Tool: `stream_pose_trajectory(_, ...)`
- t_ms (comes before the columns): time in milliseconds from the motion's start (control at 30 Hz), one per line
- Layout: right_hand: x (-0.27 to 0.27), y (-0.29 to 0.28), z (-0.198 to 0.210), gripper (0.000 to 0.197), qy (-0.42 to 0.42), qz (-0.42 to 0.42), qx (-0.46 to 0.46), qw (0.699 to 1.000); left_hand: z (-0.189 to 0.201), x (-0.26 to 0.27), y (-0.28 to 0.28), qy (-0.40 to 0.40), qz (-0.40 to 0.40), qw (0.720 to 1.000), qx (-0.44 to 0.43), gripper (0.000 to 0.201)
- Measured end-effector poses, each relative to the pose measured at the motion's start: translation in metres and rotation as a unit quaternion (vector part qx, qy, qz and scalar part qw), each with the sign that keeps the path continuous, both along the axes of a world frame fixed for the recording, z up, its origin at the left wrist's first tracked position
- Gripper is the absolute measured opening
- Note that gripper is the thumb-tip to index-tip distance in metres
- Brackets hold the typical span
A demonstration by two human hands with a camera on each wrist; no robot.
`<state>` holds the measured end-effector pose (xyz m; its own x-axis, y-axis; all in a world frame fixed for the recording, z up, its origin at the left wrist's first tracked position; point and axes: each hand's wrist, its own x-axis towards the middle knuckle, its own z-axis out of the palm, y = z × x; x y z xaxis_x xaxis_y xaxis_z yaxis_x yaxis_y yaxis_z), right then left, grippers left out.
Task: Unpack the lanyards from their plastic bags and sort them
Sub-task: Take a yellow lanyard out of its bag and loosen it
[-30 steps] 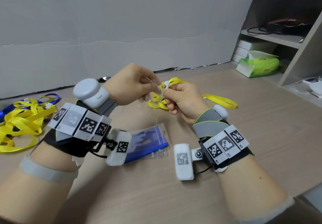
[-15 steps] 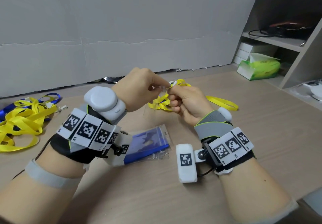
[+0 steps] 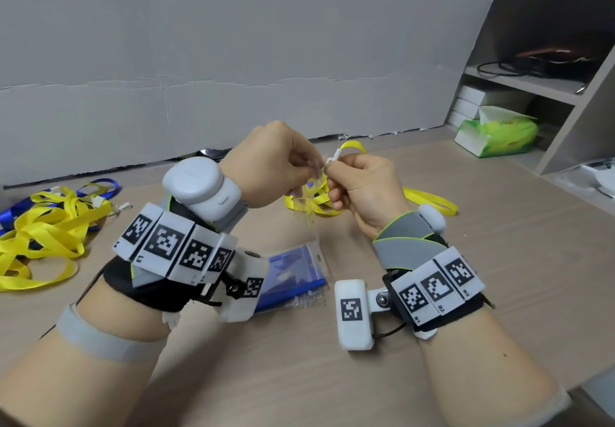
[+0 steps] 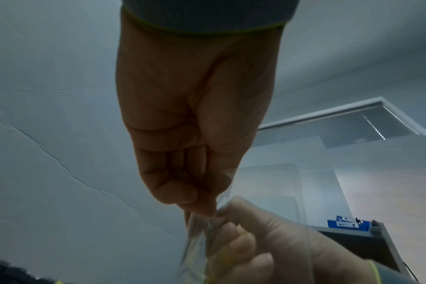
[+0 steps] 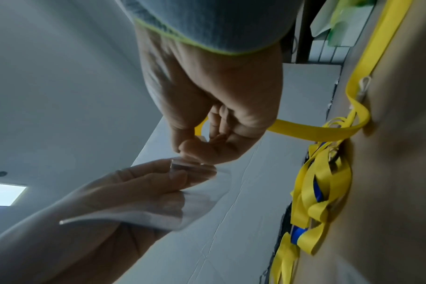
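Both hands are raised above the wooden table (image 3: 499, 260), fingertips meeting. My left hand (image 3: 314, 169) pinches the top of a clear plastic bag (image 3: 307, 203) that hangs down from it. My right hand (image 3: 332, 170) pinches the white clip (image 3: 335, 155) of a yellow lanyard (image 3: 429, 198), whose strap trails onto the table behind. In the left wrist view the left hand (image 4: 197, 203) holds the clear bag (image 4: 268, 192). The right wrist view shows the right hand (image 5: 200, 151) on the clip, the strap (image 5: 316, 130) looping away.
A bagged blue lanyard (image 3: 293, 273) lies on the table under my wrists. A pile of loose yellow lanyards (image 3: 50, 227) with a blue one (image 3: 100, 183) sits at the far left. A green tissue pack (image 3: 499, 134) and shelves (image 3: 532, 84) stand at the right, a grey wall behind.
Both hands have drifted slightly right, still pinching together. The white clip now sticks up above the right fingers, and the clear bag hangs lower from the left hand.
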<state>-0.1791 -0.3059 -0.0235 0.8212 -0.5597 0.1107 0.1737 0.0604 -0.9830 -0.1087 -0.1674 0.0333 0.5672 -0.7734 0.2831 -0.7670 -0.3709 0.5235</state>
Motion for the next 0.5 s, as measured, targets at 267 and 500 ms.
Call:
stream_pose_trajectory(267,0.003,0.003,0.007,0.023,-0.010,0.003,0.039,0.999,0.008,-0.003,0.003,-0.034,0.022,0.999,0.008,0.026)
stream_pose_trajectory(500,0.005,0.005,0.017,0.023,-0.003,0.007,0.130,0.992,0.012,-0.004,0.007,-0.052,0.027,0.998,0.009,0.033)
